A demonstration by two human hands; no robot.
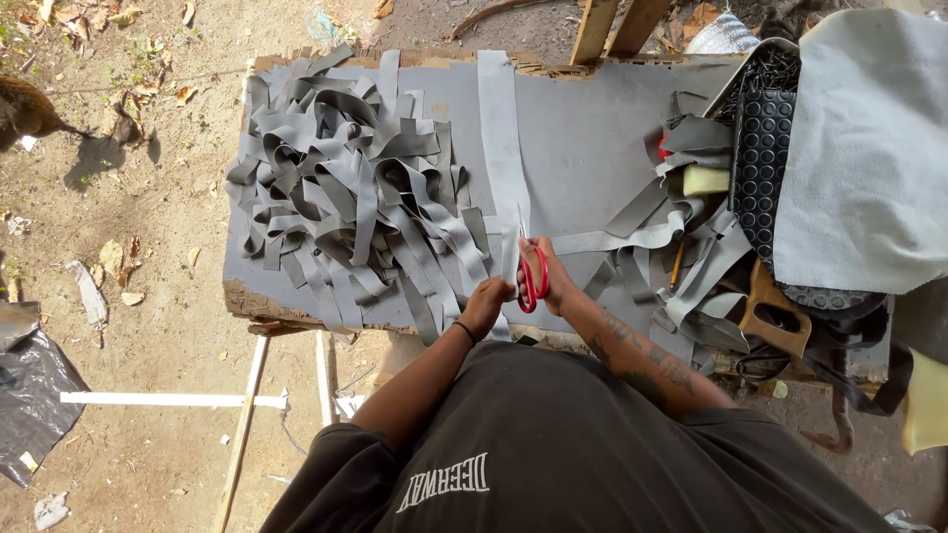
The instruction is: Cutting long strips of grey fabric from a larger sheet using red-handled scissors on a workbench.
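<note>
Outdoors, in sunlight. Bare dirt ground (148, 326) strewn with dry leaves (114, 257). Grey-topped worktable (592, 128) on white legs (242, 424). Black plastic sheet (30, 395) lying far left.

No packages, labels, signs or screens show anywhere on the grey work table (592, 148) or on the bare ground around it, from twelve o'clock round.
</note>
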